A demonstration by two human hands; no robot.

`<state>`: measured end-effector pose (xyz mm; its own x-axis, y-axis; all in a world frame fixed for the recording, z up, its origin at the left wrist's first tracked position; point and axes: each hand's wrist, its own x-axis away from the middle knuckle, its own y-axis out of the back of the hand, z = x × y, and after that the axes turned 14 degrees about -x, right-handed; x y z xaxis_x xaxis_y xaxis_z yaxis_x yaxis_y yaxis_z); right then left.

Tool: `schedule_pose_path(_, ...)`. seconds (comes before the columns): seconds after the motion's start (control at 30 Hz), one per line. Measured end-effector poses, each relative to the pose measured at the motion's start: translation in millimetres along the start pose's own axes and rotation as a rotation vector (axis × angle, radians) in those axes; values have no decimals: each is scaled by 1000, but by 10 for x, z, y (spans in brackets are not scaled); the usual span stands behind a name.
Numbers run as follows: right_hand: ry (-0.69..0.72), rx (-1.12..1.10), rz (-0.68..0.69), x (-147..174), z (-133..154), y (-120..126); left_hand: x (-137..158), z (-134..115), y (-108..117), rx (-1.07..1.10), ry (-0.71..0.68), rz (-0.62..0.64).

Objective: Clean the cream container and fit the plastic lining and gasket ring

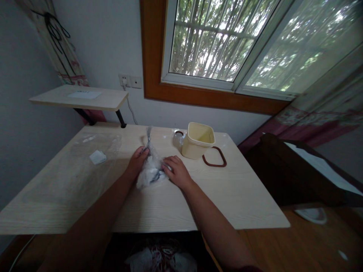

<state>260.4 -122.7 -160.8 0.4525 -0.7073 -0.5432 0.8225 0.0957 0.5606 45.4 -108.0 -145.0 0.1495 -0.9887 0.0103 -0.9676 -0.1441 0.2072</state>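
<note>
A clear plastic bag with white and dark bits inside lies on the table in front of me, its twisted neck pointing toward the wall. My left hand is closed on the bag near the base of that neck. At the bag's right side, my right hand has its fingers curled against the plastic; the fingertips are partly hidden. Beyond my right hand stands a cream square plastic tub, its top uncovered. Beside the tub lies a brown rounded-square ring.
A flat clear plastic sheet or bag covers the table's left part, with a folded white paper on it. A small clear plastic item sits left of the tub. The raised shelf stands at the back left, below a wall socket.
</note>
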Motion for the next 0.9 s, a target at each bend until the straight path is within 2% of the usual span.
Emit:
schedule_pose_path(0.3, -47, -79, -166, -4, -46, 36, 9, -5, 12, 152, 76, 8)
schedule_pose_path(0.47, -14, -124, -219, -17, 42, 70, 0, -5, -26, 164, 47, 36)
schedule_pose_path(0.7, 94, 23, -19, -18, 149, 43, 14, 11, -40, 284, -37, 175)
schedule_pose_path(0.8, 91, 80, 72, -22, 187, 16, 8, 33, -45, 314, -56, 192)
schedule_pose_path(0.9, 89, 99, 124, -24, 211, 6, -4, 40, -43, 247, -17, 160)
